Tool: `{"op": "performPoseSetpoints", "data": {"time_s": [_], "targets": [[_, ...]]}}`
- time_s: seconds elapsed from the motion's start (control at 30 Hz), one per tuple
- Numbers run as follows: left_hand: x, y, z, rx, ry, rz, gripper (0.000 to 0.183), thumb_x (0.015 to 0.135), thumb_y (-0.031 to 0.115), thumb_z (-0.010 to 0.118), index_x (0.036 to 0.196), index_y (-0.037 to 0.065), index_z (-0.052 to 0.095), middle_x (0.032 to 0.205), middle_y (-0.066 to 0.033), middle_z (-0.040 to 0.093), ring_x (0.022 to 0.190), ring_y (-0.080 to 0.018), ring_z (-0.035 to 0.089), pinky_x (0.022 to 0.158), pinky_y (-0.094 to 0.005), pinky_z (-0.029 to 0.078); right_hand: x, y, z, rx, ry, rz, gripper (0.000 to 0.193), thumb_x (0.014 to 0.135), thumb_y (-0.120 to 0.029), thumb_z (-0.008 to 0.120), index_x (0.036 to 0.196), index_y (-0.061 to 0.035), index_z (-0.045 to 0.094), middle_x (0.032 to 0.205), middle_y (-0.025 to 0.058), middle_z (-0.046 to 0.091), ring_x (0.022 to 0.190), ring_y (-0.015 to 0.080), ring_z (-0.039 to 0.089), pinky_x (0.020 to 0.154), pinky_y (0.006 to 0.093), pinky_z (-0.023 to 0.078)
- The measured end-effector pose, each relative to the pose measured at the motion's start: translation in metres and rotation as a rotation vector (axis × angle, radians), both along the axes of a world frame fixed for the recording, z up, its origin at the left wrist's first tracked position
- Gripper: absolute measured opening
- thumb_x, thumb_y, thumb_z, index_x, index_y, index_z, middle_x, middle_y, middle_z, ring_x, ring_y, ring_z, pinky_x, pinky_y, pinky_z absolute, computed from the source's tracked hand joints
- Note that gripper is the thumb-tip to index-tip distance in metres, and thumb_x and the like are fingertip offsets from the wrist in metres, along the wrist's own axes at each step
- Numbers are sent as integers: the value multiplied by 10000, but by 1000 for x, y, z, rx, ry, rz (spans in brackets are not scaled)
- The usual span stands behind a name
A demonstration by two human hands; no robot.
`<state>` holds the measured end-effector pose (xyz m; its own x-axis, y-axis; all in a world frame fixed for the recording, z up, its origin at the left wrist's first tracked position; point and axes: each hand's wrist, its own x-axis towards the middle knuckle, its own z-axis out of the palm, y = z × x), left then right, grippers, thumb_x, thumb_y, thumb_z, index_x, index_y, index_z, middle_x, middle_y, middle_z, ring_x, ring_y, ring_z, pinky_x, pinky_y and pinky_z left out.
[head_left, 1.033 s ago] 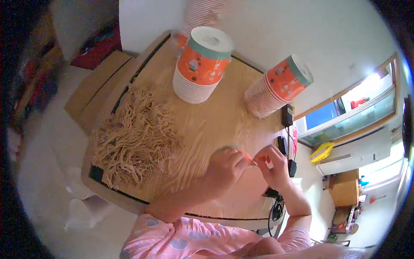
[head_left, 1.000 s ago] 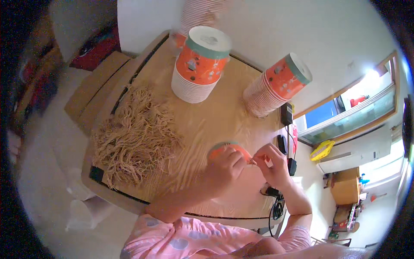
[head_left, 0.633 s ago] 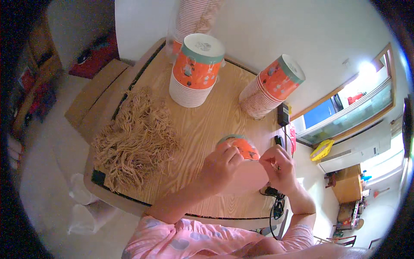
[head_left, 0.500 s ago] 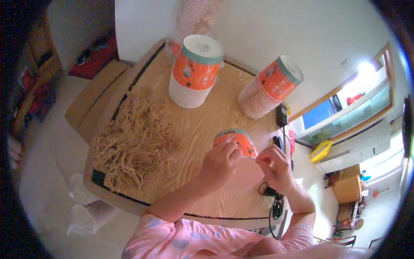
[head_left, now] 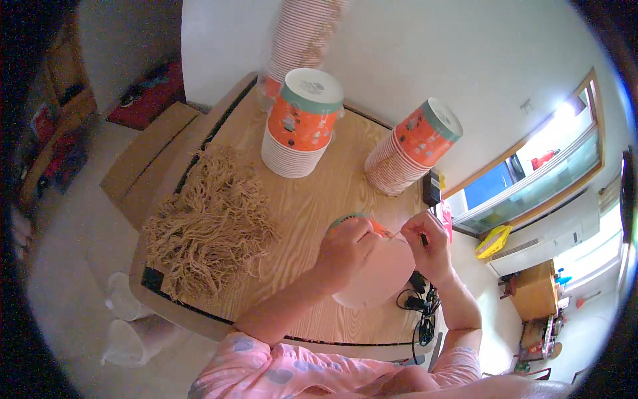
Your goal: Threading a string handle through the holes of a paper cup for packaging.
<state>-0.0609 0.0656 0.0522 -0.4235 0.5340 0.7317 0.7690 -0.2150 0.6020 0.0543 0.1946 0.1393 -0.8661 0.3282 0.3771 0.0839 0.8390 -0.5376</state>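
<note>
On the light wooden table (head_left: 312, 213) we note a heap of tan fibre cords (head_left: 206, 229), then two stacks of orange paper cups with green rims (head_left: 299, 126) (head_left: 412, 149). Near the front edge, our left hand (head_left: 345, 249) is closed around a single orange paper cup (head_left: 372, 272), tipped toward us with its pale inside showing. Our right hand (head_left: 432, 246) pinches a thin strand at the cup's rim. We judge the cup should be held steady and the strand kept taut.

You're in a pink short-sleeved top with pale blue-grey spots; forearms, left hand (head_left: 345, 249) and right hand (head_left: 430, 246) bare.
</note>
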Motion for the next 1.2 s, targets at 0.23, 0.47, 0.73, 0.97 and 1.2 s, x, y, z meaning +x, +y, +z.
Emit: {"op": "performPoseSetpoints", "data": {"time_s": [0.23, 0.47, 0.73, 0.97, 1.2], "targets": [[3, 1, -1, 53, 5, 24, 222, 614, 24, 658, 819, 89, 601, 747, -38, 530, 667, -221, 569, 527, -343, 474, 0, 0, -6, 2, 33, -16, 56, 783, 37, 568, 820, 4, 540, 772, 86, 538, 691, 171, 527, 639, 263, 437], [12, -9, -2, 17, 77, 89, 272, 586, 12, 682, 833, 95, 605, 780, -63, 543, 729, -251, 577, 566, -369, 492, 1, -3, 4, 68, -64, 37, 64, 794, 6, 586, 853, -14, 571, 782, 98, 577, 699, 203, 551, 640, 293, 445], [30, -51, -10, -145, -101, 44, 167, 666, 6, 659, 793, 81, 581, 765, -78, 543, 681, -267, 579, 574, -370, 485, 27, -24, 5, -491, 426, -179, 41, 834, -32, 574, 864, -19, 550, 759, 27, 543, 669, 108, 517, 624, 219, 431], [20, -61, -10, -287, -303, 81, 68, 743, 49, 637, 750, 41, 570, 764, -86, 571, 615, -253, 584, 549, -363, 474, 50, -49, -14, -747, 624, -257, 32, 863, -38, 532, 852, -68, 533, 628, -57, 402, 513, 15, 329, 441, 163, 250], [-3, -58, -53, -337, -468, 82, 95, 747, 52, 635, 732, -3, 559, 643, -134, 590, 587, -239, 590, 548, -340, 465, 90, -83, -10, -711, 712, -433, 53, 846, -69, 582, 863, -71, 532, 636, -53, 463, 497, 9, 353, 423, 170, 254]]}}
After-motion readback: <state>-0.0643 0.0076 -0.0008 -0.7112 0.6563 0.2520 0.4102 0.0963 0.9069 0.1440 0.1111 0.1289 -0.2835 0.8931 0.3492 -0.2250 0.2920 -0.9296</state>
